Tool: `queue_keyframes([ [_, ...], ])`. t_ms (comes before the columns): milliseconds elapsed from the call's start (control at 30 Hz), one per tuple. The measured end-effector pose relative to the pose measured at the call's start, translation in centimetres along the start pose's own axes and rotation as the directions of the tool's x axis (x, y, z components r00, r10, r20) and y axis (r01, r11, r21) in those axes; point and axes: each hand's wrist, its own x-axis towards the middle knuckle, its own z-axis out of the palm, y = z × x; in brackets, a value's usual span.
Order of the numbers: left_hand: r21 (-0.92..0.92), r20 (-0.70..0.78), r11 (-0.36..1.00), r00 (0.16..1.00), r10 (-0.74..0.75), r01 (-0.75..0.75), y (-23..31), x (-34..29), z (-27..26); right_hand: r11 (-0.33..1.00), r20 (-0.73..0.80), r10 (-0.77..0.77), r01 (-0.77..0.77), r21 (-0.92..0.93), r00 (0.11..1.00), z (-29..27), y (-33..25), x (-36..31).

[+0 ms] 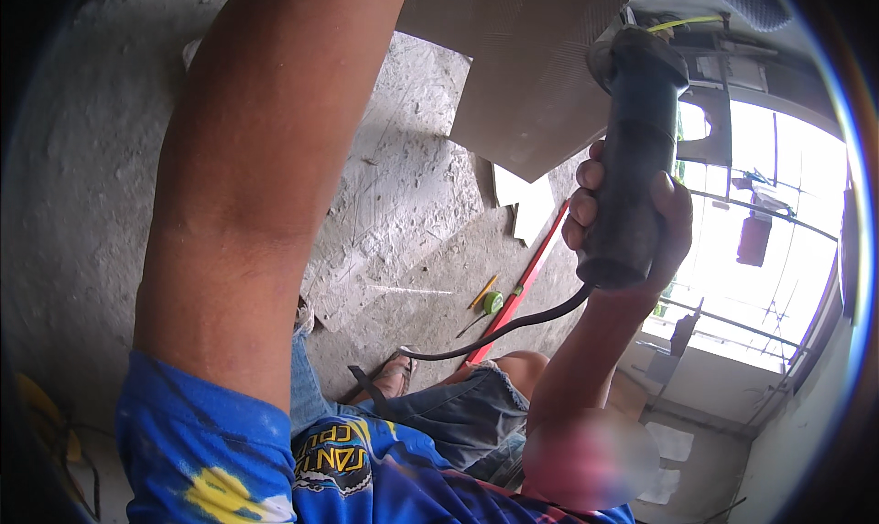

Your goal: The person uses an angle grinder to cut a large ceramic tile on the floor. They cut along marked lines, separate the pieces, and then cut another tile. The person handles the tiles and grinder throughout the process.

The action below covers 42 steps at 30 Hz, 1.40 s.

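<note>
My right hand (pixel 632 213) is wrapped around the dark barrel-shaped body of a corded power tool, which looks like an angle grinder (pixel 641 112). Its head points up, beside a large grey-brown tile (pixel 531 75) with a ribbed surface. Whether the tool touches the tile cannot be made out. A black cord (pixel 526 321) runs from the tool's lower end down toward my legs. My left arm (pixel 247 158) reaches up past the top edge, so the left hand is out of sight.
On the rough concrete floor (pixel 394 222) lie a long red bar (pixel 522 291), a green tape measure (pixel 493 302), a yellow pencil-like stick (pixel 482 291) and white offcuts (pixel 526 204). My sandalled foot (pixel 396 375) is close by. A bright barred window (pixel 778 158) stands at right.
</note>
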Motion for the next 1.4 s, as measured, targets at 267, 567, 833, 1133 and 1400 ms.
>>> queue_keyframes([
  [267,-0.009,0.032,1.000,0.999,0.003,-0.003,0.3,-0.2,-0.2,0.999,0.045,-0.027,0.025,0.038,0.999,0.3,0.3,0.2],
  [567,-0.008,0.027,1.000,1.000,0.011,-0.011,1.4,-0.9,-1.0,0.999,-0.017,-0.040,0.039,-0.032,0.999,0.3,0.4,0.2],
  [833,-0.013,0.044,1.000,0.999,-0.020,0.021,0.2,-0.2,-0.3,0.996,-0.023,-0.074,0.072,-0.049,0.997,1.1,0.5,0.3],
  [1133,0.015,0.040,1.000,0.999,-0.012,0.012,0.6,-0.6,-0.5,1.000,0.053,-0.025,0.025,-0.007,0.998,0.1,0.9,0.2],
  [1400,-0.010,0.064,0.999,0.997,-0.042,0.042,1.6,-1.1,-1.1,0.994,0.138,-0.101,0.094,0.059,0.985,-0.7,1.1,0.1],
])
